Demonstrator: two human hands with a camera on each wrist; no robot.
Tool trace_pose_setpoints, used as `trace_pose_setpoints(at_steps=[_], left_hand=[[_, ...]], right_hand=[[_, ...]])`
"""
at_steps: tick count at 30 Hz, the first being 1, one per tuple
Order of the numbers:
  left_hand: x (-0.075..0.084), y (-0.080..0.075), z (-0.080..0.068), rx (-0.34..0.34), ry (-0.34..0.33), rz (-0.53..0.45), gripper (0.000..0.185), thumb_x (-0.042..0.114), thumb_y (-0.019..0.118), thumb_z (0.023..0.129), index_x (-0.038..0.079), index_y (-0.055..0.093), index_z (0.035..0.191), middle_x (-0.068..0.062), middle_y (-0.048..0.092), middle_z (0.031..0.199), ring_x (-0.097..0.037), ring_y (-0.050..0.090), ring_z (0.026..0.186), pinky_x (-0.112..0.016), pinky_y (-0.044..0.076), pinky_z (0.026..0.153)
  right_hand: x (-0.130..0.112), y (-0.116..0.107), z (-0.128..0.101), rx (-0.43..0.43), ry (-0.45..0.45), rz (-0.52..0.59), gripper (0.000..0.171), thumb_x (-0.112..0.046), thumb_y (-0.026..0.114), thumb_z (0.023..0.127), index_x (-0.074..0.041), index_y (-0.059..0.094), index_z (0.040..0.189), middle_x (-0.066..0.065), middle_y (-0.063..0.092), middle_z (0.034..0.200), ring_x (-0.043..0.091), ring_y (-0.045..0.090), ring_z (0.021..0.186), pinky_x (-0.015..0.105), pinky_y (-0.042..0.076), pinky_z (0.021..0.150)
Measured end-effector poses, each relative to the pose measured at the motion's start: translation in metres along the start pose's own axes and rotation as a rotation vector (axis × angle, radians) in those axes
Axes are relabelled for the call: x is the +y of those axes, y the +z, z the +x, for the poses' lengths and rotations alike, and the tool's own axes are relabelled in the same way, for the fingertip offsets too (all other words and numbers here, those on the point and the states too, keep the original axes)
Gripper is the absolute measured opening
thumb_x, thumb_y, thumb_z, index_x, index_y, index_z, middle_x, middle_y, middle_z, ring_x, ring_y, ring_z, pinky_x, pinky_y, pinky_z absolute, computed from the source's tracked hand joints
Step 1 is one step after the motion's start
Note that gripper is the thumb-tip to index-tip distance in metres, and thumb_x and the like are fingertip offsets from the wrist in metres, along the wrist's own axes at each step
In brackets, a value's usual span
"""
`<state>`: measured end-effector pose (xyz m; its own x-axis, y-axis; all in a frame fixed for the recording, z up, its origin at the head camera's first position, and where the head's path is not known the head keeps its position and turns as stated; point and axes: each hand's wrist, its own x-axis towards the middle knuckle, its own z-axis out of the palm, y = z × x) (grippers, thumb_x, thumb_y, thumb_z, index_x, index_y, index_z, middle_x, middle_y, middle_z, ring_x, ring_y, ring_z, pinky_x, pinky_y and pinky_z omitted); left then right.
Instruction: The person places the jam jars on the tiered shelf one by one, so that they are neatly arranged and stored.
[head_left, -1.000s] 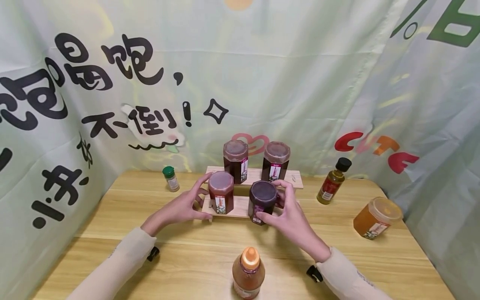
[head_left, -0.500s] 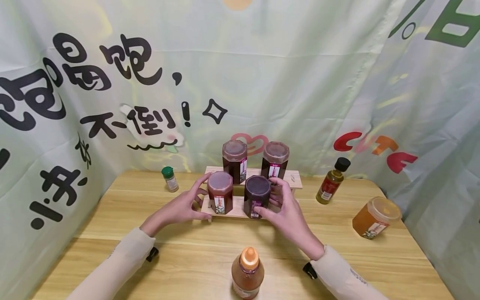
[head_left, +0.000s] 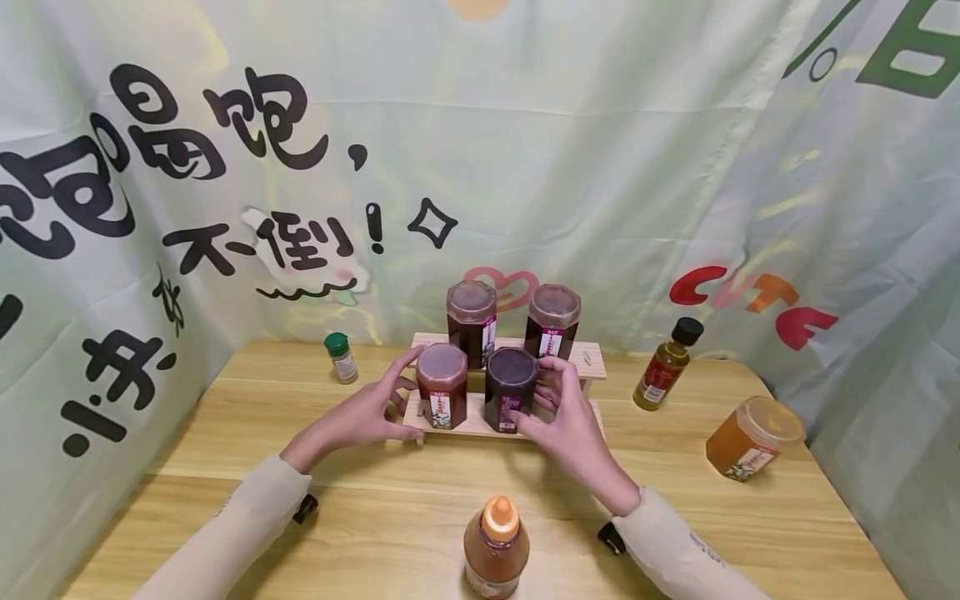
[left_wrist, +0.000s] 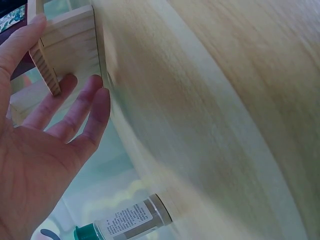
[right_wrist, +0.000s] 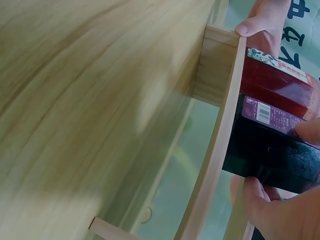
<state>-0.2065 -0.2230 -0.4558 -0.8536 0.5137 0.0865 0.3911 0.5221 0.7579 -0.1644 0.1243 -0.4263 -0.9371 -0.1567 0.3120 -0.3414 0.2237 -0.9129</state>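
the right hand (head_left: 564,408) curls its fingers and thumb around the dark purple jar (head_left: 510,398), which stands on the lower step of the wooden stepped rack (head_left: 480,427), at the middle of the table from the head view. in the right wrist view the jar's base (right_wrist: 272,150) sits flat against the step board, just inside its front edge. touching it at 9 o'clock is the red jar (head_left: 442,395), on the same step. the left hand (head_left: 371,410) rests at the rack's left end with fingers straight and spread, thumb along the front corner; in the left wrist view the fingertips (left_wrist: 95,95) lie by the end board, holding nothing.

on the upper step, at 12 o'clock, stand two more dark jars (head_left: 472,310) (head_left: 552,318), close behind the lower pair. the step has bare board at 3 o'clock of the purple jar, under the right hand.

well apart on the wooden table (head_left: 225,433): a green-capped shaker (head_left: 341,357) at 10 o'clock, a black-capped oil bottle (head_left: 663,363) at 3 o'clock, an amber honey jar (head_left: 752,437) lying tilted near the right edge, an orange-capped bottle (head_left: 496,546) at 6 o'clock by the near edge.
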Motion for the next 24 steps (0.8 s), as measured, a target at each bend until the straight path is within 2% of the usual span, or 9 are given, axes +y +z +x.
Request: trace_pose_setpoints(at_steps=[4, 9, 15, 20, 24], left_hand=[[0.000, 0.000, 0.000, 0.000, 0.002, 0.004, 0.128, 0.027, 0.098, 0.086, 0.034, 0.006, 0.176, -0.016, 0.068, 0.139, -0.019, 0.070, 0.096, -0.048, 0.057, 0.085], [0.000, 0.000, 0.000, -0.008, -0.015, 0.011, 0.130, 0.028, 0.098, 0.086, 0.037, 0.004, 0.175, -0.013, 0.068, 0.139, -0.017, 0.070, 0.096, -0.044, 0.057, 0.085], [0.001, -0.001, 0.000, -0.001, -0.022, 0.014, 0.131, 0.027, 0.099, 0.085, 0.040, 0.004, 0.175, -0.013, 0.067, 0.140, -0.017, 0.071, 0.098, -0.046, 0.056, 0.088], [0.001, -0.001, -0.001, 0.002, -0.009, 0.007, 0.132, 0.028, 0.099, 0.084, 0.038, 0.005, 0.175, -0.015, 0.067, 0.139, -0.018, 0.071, 0.097, -0.047, 0.057, 0.087], [0.001, 0.000, 0.000, -0.001, -0.005, 0.002, 0.131, 0.030, 0.099, 0.085, 0.039, 0.004, 0.175, -0.014, 0.067, 0.139, -0.017, 0.071, 0.098, -0.047, 0.057, 0.088]], right_hand=[[-0.001, -0.001, -0.001, -0.010, 0.006, -0.003, 0.085, 0.013, 0.088, 0.081, 0.003, 0.039, 0.150, 0.029, 0.057, 0.145, 0.044, 0.064, 0.129, 0.041, 0.052, 0.108], [-0.007, -0.008, -0.005, -0.016, 0.023, -0.032, 0.085, 0.007, 0.088, 0.084, -0.003, 0.040, 0.153, 0.024, 0.059, 0.143, 0.041, 0.065, 0.127, 0.049, 0.052, 0.109], [-0.015, -0.020, -0.013, 0.012, 0.000, -0.060, 0.074, 0.004, 0.085, 0.089, -0.006, 0.044, 0.149, 0.018, 0.060, 0.141, 0.035, 0.065, 0.126, 0.053, 0.053, 0.106], [-0.019, -0.035, -0.023, 0.038, -0.026, -0.077, 0.067, 0.005, 0.082, 0.092, -0.001, 0.045, 0.148, 0.017, 0.061, 0.143, 0.034, 0.064, 0.129, 0.045, 0.055, 0.105], [-0.020, -0.051, -0.030, 0.058, -0.064, -0.101, 0.063, 0.004, 0.080, 0.095, 0.001, 0.045, 0.147, 0.018, 0.060, 0.143, 0.033, 0.062, 0.130, 0.030, 0.054, 0.103]])
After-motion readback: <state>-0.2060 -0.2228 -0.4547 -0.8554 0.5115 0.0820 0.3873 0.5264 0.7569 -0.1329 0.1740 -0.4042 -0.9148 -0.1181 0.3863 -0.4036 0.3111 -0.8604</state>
